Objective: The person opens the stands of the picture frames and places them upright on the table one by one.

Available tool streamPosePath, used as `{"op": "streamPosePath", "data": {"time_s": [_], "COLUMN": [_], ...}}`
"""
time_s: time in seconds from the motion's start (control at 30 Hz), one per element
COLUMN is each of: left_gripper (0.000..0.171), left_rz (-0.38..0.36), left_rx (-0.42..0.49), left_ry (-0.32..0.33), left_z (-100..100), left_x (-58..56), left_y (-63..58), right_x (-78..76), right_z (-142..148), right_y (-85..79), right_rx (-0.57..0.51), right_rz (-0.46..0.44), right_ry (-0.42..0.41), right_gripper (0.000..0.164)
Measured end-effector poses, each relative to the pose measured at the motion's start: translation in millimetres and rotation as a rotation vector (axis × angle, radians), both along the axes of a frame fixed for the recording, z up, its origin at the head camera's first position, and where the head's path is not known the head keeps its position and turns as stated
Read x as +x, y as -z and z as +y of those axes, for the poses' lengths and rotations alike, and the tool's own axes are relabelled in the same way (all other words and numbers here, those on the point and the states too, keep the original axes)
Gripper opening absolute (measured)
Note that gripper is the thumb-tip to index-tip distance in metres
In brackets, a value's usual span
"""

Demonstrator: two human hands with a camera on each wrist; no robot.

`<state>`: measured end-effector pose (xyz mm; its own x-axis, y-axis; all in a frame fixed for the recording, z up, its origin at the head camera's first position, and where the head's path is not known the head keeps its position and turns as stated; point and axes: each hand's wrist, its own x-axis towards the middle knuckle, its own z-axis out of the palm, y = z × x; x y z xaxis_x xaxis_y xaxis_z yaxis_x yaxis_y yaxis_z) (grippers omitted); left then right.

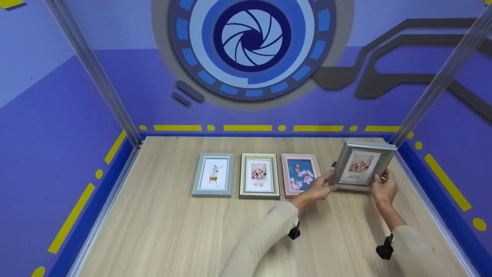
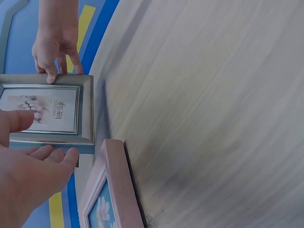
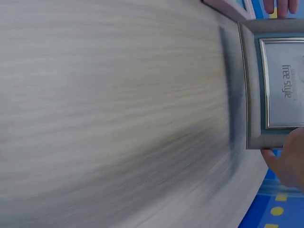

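In the head view, my right hand (image 1: 385,187) grips the right side of a silver-grey photo frame (image 1: 359,186) with a flower picture. The frame is tilted up at the table's right end, close over the wood. My left hand (image 1: 318,188) is at its left side, fingers extended along the edge. In the left wrist view, the left thumb (image 2: 21,121) overlaps the picture, apart from the fingers below. A pink frame (image 1: 285,181) with blossoms lies beside the left hand, partly covered by it. The right wrist view shows the right thumb at the frame's edge.
Left of the pink frame, a gold frame (image 1: 259,195) and a light blue frame (image 1: 212,193) lie flat in a row. Purple panels (image 1: 115,96) with metal posts (image 1: 434,88) bound the wooden table (image 1: 173,234) at the back and sides.
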<state>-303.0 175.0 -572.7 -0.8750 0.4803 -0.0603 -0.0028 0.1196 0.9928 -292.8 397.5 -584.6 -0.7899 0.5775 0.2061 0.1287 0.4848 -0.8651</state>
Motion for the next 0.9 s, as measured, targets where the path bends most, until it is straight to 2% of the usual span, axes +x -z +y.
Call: {"op": "streamPosePath", "data": {"time_s": [0.17,0.3,0.5,0.67,0.9], "left_gripper": [0.058,0.058,0.057,0.058,0.061], "left_rz": [-0.048,-0.076,-0.056,-0.055,-0.052], "left_rx": [-0.046,-0.064,-0.028,-0.073,-0.086], "left_ry": [0.044,0.046,0.047,0.045,0.045], "left_z": [4,6,7,7,6], "left_x": [4.5,7.7,6.7,7.4,9.2], "left_y": [6.4,12.8,14.8,16.3,17.5], "right_x": [2.2,2.5,-0.4,-2.7,-2.6], "right_z": [7,9,10,9,8], "right_y": [9.6,13.0,11.6,9.6,9.9], "right_rx": [0.001,0.007,0.037,0.047,0.058], "right_rz": [-0.038,-0.03,-0.019,-0.039,-0.06], "right_ry": [0.001,-0.001,-0.011,-0.017,-0.006], "right_gripper": [0.042,0.042,0.039,0.04,0.043]}}
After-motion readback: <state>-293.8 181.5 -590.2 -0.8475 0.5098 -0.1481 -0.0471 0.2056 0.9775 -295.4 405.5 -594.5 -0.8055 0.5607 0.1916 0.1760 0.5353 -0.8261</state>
